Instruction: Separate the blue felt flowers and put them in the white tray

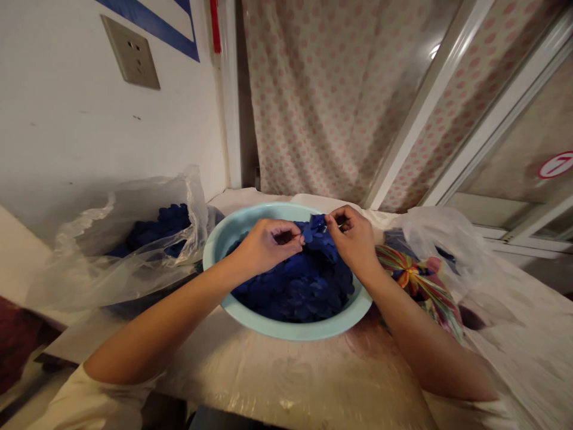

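Observation:
A pale blue plastic basin [286, 328] sits in front of me, heaped with dark blue petal-shaped pieces [295, 289], possibly cloth or paper. Above its far side, my left hand [268, 246] and my right hand [353, 239] pinch a raised bunch of these pieces [319, 236] between them. The fingers hide exactly how each hand grips the bunch, and the material cannot be told.
To the left, a clear plastic bag [120, 251] holds more blue pieces [156, 230]. A striped multicoloured item [416, 280] and a translucent bag [443, 239] lie to the right. Plastic sheeting [286, 382] covers the table, with a wall [89, 119] and curtain [322, 101] behind.

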### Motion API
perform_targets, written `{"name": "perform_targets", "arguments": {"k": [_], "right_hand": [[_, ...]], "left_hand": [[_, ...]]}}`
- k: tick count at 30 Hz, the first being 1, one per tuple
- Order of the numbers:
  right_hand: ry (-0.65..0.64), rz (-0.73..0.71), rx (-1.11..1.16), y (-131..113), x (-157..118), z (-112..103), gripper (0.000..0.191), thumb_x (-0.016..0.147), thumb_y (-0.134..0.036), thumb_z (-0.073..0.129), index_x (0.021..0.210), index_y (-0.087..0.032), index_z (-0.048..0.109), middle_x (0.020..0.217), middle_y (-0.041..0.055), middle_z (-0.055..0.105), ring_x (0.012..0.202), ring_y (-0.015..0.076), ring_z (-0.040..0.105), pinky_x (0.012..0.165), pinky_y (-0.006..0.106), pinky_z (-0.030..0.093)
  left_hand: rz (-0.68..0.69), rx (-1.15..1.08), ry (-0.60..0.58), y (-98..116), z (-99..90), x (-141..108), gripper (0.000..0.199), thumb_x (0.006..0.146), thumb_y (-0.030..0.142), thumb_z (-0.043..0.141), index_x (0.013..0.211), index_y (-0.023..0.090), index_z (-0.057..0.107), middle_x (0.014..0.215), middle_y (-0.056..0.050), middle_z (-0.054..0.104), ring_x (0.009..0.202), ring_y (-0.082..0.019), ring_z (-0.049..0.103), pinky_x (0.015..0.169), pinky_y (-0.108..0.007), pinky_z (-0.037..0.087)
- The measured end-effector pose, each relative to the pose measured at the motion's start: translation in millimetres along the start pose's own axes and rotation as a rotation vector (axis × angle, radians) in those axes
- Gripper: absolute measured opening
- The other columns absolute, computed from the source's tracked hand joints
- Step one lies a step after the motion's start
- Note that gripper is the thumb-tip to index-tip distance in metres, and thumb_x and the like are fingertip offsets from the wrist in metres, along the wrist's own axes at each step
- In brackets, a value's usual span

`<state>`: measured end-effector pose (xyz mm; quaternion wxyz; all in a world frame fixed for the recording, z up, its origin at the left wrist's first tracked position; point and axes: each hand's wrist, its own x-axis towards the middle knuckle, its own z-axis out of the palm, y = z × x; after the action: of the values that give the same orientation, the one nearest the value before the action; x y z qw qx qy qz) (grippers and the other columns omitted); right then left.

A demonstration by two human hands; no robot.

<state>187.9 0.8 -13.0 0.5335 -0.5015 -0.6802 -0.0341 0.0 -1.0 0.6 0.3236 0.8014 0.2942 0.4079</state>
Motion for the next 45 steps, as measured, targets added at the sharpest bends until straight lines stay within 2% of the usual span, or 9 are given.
{"name": "perform_targets", "arguments": {"k": [7, 12, 15, 18, 22, 25, 30, 37, 45], "right_hand": [[0.096, 0.030, -0.169, 16, 7, 0, 0.008, 0.072, -0.019, 0.051, 0.066, -0.018, 0.047, 0.062, -0.0003, 0.050, 0.059, 0.0144, 0.046, 0.059, 0.028, 0.036], [0.169, -0.178, -0.147, 5, 2, -2, 0.009, 0.070, -0.013, 0.049, 0.076, -0.019, 0.048, 0.074, 0.0029, 0.051, 0.073, 0.0181, 0.049, 0.069, 0.033, 0.041], [-0.036, -0.354, 0.013, -9, -3, -4, 0.007, 0.074, -0.012, 0.047, 0.076, -0.019, 0.049, 0.074, 0.0030, 0.052, 0.074, 0.0176, 0.050, 0.069, 0.032, 0.043], [-0.258, -0.432, 0.095, -19, -7, -4, 0.005, 0.077, -0.016, 0.051, 0.080, -0.018, 0.053, 0.076, 0.0040, 0.055, 0.076, 0.0172, 0.052, 0.070, 0.031, 0.045], [-0.270, -0.455, 0.163, -19, -8, -4, 0.013, 0.078, -0.020, 0.059, 0.090, -0.015, 0.058, 0.085, 0.0074, 0.060, 0.083, 0.0173, 0.057, 0.075, 0.031, 0.047], [-0.276, -0.424, 0.252, -14, -7, -3, 0.013, 0.079, -0.024, 0.061, 0.090, -0.017, 0.062, 0.086, 0.0067, 0.064, 0.082, 0.0160, 0.060, 0.076, 0.030, 0.048], [-0.289, -0.235, 0.488, -9, -4, -1, 0.015, 0.074, -0.033, 0.067, 0.081, -0.021, 0.065, 0.079, 0.0031, 0.065, 0.078, 0.0152, 0.060, 0.074, 0.030, 0.049], [-0.368, -0.129, 0.683, -10, -3, -1, 0.016, 0.072, -0.027, 0.069, 0.065, -0.018, 0.058, 0.076, 0.0013, 0.057, 0.072, 0.0124, 0.055, 0.067, 0.027, 0.045], [-0.440, -0.168, 0.671, -13, -1, -4, 0.013, 0.080, -0.022, 0.060, 0.068, -0.017, 0.056, 0.078, 0.0018, 0.054, 0.075, 0.0118, 0.052, 0.070, 0.027, 0.041]], "left_hand": [[-0.034, 0.018, 0.051, -7, -2.6, 0, 0.016, 0.074, 0.020, 0.052, 0.060, 0.015, 0.056, 0.054, 0.002, 0.057, 0.052, -0.008, 0.051, 0.052, -0.018, 0.040], [-0.057, 0.048, 0.067, -13, -2.2, 1, 0.016, 0.075, 0.020, 0.050, 0.060, 0.015, 0.055, 0.055, 0.002, 0.057, 0.054, -0.009, 0.053, 0.054, -0.020, 0.042], [-0.031, 0.067, 0.035, -10, -1.2, 0, 0.016, 0.075, 0.023, 0.052, 0.063, 0.015, 0.057, 0.056, 0.002, 0.057, 0.053, -0.009, 0.051, 0.052, -0.019, 0.040], [0.018, 0.064, 0.008, -6, -0.5, -1, 0.017, 0.076, 0.024, 0.053, 0.063, 0.014, 0.058, 0.056, 0.003, 0.055, 0.053, -0.008, 0.048, 0.051, -0.019, 0.038], [0.073, 0.038, -0.004, -5, 0.5, 0, 0.021, 0.079, 0.027, 0.052, 0.064, 0.014, 0.058, 0.058, 0.002, 0.055, 0.055, -0.008, 0.048, 0.053, -0.018, 0.039], [0.125, 0.034, -0.011, -7, 1.1, 0, 0.021, 0.081, 0.028, 0.052, 0.067, 0.013, 0.059, 0.061, 0.001, 0.059, 0.058, -0.008, 0.052, 0.056, -0.018, 0.041], [0.248, 0.082, -0.030, -6, 0.5, 0, 0.019, 0.084, 0.025, 0.050, 0.072, 0.013, 0.060, 0.066, 0.000, 0.061, 0.061, -0.008, 0.053, 0.058, -0.018, 0.042], [0.443, 0.166, -0.032, -4, -0.8, 1, 0.015, 0.084, 0.019, 0.051, 0.073, 0.013, 0.060, 0.069, -0.001, 0.062, 0.064, -0.008, 0.056, 0.062, -0.017, 0.044], [0.418, 0.179, -0.007, -4, 0.3, -1, 0.014, 0.083, 0.020, 0.053, 0.075, 0.013, 0.063, 0.070, -0.002, 0.066, 0.064, -0.008, 0.058, 0.061, -0.017, 0.045]]}}
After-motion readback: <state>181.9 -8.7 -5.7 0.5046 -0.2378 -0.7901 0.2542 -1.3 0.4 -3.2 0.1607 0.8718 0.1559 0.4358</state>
